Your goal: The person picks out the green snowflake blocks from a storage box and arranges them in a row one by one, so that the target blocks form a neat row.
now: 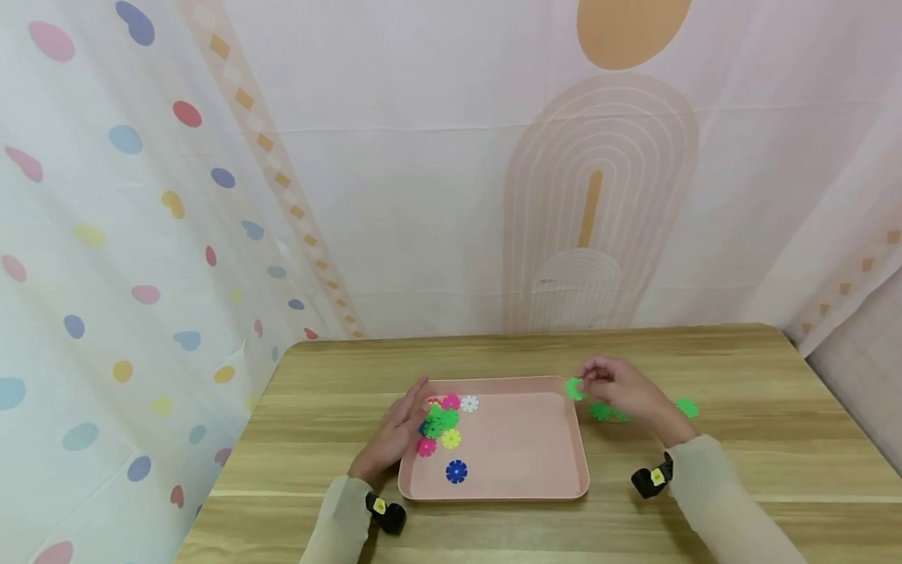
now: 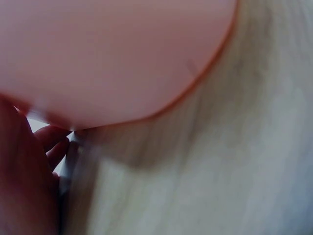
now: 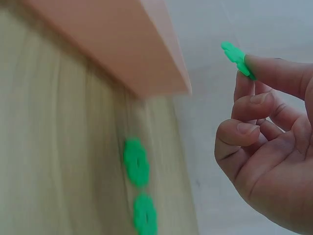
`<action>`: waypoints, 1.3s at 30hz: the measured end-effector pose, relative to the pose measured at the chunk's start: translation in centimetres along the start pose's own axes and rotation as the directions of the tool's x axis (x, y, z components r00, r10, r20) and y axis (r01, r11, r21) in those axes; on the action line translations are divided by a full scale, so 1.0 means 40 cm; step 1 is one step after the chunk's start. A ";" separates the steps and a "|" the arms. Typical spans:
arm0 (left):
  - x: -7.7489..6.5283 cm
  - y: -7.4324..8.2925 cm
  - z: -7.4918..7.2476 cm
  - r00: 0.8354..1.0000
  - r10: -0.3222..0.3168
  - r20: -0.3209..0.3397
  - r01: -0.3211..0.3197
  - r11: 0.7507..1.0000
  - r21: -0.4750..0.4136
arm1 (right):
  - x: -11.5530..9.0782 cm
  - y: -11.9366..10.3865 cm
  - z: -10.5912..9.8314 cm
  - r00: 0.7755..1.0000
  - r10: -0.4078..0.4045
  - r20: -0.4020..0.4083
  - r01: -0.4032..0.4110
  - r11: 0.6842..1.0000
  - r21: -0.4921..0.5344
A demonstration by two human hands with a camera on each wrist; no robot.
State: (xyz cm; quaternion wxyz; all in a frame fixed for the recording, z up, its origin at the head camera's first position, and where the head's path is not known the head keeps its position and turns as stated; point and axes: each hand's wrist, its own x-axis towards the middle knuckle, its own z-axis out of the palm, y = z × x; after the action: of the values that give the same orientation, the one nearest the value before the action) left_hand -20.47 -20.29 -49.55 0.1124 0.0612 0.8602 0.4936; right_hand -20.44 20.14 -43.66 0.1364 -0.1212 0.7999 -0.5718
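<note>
My right hand point(image 1: 627, 389) pinches a green notched plastic disc point(image 3: 234, 56) between thumb and fingertip, above the tray's far right corner. Its other fingers are curled in toward the palm in the right wrist view. A shallow pink tray point(image 1: 521, 450) lies on the table. My left hand point(image 1: 395, 432) rests along the tray's left rim with its fingers stretched out. Beside that hand, inside the tray, several notched discs form a small heap, green ones point(image 1: 441, 420) on top. Nearby lie a white disc point(image 1: 469, 403), a yellow disc point(image 1: 451, 439) and a dark blue disc point(image 1: 456, 471).
On the wooden table point(image 1: 493, 533), right of the tray, lie green discs point(image 1: 601, 411) partly behind my right hand. Another green disc point(image 1: 687, 407) lies farther right. A patterned curtain point(image 1: 423, 196) hangs behind the table's far edge.
</note>
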 end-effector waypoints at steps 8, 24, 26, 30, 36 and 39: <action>0.003 -0.006 0.003 1.000 -0.015 0.003 0.015 1.000 -0.008 | -0.060 0.040 -0.077 0.994 0.027 -0.101 -0.031 0.999 -0.040; 0.000 0.001 -0.005 1.000 -0.031 0.002 0.031 0.999 -0.042 | -0.136 0.114 -0.167 0.960 0.085 -0.266 -0.128 0.981 -0.148; 0.000 0.000 -0.003 1.000 -0.030 0.003 0.030 0.998 -0.048 | -0.151 0.127 -0.181 0.953 0.091 -0.288 -0.140 0.978 -0.154; 0.001 -0.002 0.000 1.000 -0.031 0.008 0.031 0.998 -0.055 | -0.186 0.158 -0.216 0.939 0.116 -0.323 -0.166 0.977 -0.133; 0.004 -0.002 0.001 1.000 -0.010 0.016 0.011 0.999 -0.038 | -0.230 0.206 -0.265 0.913 0.206 -0.352 -0.240 0.969 -0.056; 0.005 -0.002 0.001 1.000 -0.004 0.017 0.004 1.000 -0.031 | -0.239 0.220 -0.278 0.903 0.249 -0.350 -0.290 0.954 -0.070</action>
State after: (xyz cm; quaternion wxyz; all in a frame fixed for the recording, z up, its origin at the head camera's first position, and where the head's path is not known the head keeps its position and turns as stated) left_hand -20.67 -20.26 -49.68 0.1215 0.0619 0.8516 0.5061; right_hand -15.80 36.08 -47.82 0.0678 0.0823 0.8534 -0.5102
